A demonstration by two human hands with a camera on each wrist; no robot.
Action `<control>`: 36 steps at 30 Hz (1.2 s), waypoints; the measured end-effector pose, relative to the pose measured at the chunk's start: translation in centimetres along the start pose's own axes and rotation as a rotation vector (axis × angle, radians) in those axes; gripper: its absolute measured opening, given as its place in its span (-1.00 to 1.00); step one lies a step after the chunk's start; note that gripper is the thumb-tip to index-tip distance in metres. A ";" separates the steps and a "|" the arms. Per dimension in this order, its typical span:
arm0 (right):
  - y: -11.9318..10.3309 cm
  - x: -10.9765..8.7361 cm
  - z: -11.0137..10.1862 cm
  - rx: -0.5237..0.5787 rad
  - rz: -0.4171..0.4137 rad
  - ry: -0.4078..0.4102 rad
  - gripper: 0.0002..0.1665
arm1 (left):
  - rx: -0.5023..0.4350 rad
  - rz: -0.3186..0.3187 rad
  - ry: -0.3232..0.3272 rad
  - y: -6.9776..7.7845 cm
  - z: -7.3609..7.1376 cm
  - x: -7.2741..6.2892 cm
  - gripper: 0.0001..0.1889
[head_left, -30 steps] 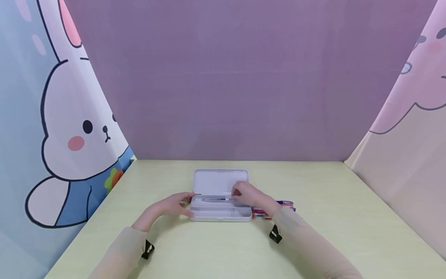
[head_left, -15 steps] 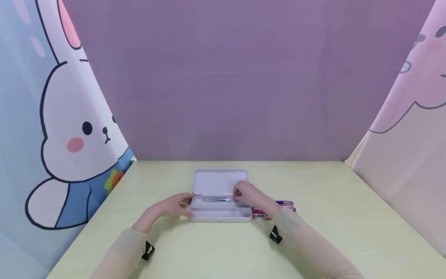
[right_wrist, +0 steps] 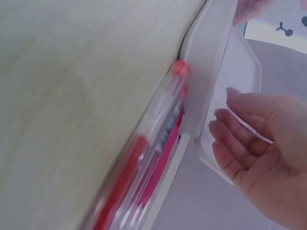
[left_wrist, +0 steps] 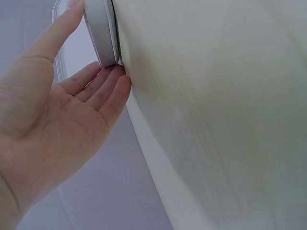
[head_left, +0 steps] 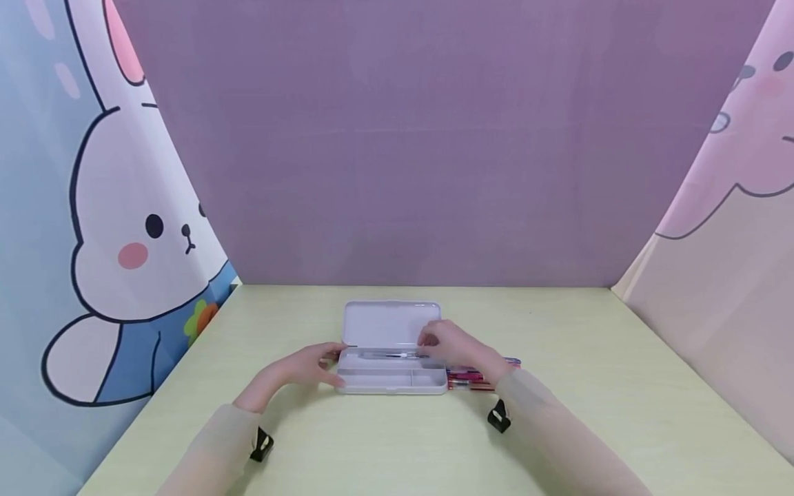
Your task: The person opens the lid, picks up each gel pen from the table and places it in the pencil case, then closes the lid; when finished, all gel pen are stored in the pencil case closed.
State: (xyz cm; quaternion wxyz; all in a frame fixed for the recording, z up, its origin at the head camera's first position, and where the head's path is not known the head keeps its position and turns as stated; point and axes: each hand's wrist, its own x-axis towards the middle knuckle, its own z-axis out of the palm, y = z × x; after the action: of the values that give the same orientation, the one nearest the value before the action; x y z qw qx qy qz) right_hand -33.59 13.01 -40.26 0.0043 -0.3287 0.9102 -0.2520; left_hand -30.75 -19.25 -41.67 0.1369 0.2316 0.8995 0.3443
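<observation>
Pens (head_left: 465, 377) are seen just beside the right end of the white case (head_left: 375, 381), whose left end is held, as before, between the wide-set thumb and fingers of the left hand (head_left: 307, 365). In its rear compartment, more of a clear pen (head_left: 392, 355) is exposed than a second ago, the right hand (head_left: 453, 344) having been shifted slightly rightward, fingers loosely parted from thumb.

Your left hand (head_left: 307, 364) holds the left end of the open white pencil case (head_left: 378, 381), thumb at the front corner. Your right hand (head_left: 455, 346) is over the case's right end, by a clear pen (head_left: 391, 355) in the long back compartment. More pens (head_left: 466, 377) lie on the counter (head_left: 384, 448) just right of the case, partly hidden by your right wrist.
</observation>
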 end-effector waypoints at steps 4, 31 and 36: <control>0.5 -0.6 -0.5 0.022 -0.030 0.006 -0.85 | -0.003 0.001 0.002 -0.1 -0.1 0.1 -0.18; 4.4 -5.3 -3.7 -0.027 -0.049 0.179 -0.77 | 0.004 0.053 -0.026 -1.0 -0.3 0.0 -0.20; 5.1 -6.1 -4.2 -0.049 -0.064 0.176 -0.75 | -0.007 0.051 -0.025 -0.8 -0.3 -0.1 -0.19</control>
State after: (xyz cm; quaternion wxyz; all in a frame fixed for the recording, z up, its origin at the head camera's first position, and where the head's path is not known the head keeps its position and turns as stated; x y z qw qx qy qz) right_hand -32.58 21.98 -39.95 -0.0918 -0.3342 0.9020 -0.2574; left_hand -31.06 -19.96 -42.04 0.1400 0.2580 0.8904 0.3478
